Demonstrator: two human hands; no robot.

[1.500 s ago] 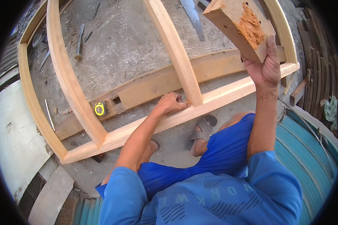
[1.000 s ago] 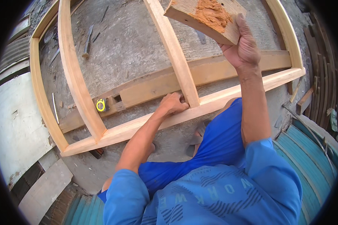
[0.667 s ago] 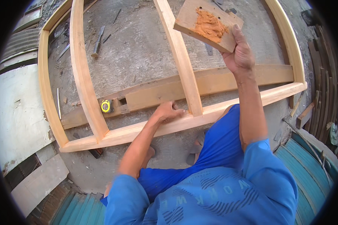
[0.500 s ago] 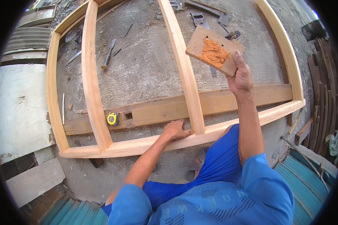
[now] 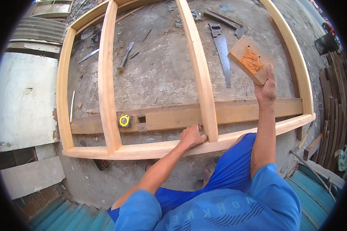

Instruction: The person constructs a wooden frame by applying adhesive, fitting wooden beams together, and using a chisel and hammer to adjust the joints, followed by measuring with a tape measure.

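My right hand is closed round the near edge of a small wooden board, its thumb lying on top. Spread on that board is a mound of orange paste, like wood putty. At the joint of the near rail and a crosspiece of a pale wooden frame, my left hand rests with curled fingers, its thumb side against the joint. Whatever those fingers may hold is hidden. Orange traces show at the joint of the left crosspiece.
Under the frame lies a thick brown beam with a yellow tape measure on it. A handsaw, a chisel and a try square lie on the concrete. Dark planks are stacked at right.
The view has shifted, so the frame appears farther right. My right hand has moved the board right, uncovering the handsaw's blade. My left hand stays at the same joint.
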